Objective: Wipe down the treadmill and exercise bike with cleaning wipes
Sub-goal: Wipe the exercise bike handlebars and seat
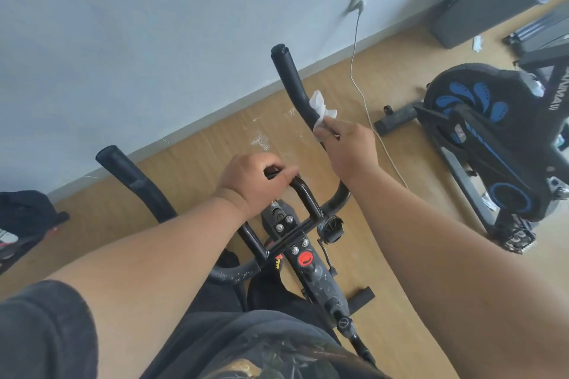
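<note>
A black exercise bike [303,258] stands right below me, its handlebar spreading into two padded horns. My right hand [346,152] is closed on a crumpled white cleaning wipe [320,106] and presses it against the right horn [289,77], about halfway up. My left hand [257,183] is wrapped around the inner loop bar [304,194] at the middle of the handlebar. The left horn [132,178] is bare. A red knob [304,259] sits on the frame below the bars.
A second exercise bike [480,132], black and blue, stands at the right with a used wipe on its top. A grey bin [492,0] is in the far right corner. A white cable [357,71] hangs from a wall socket across the wooden floor. Dark bag [24,218] at left.
</note>
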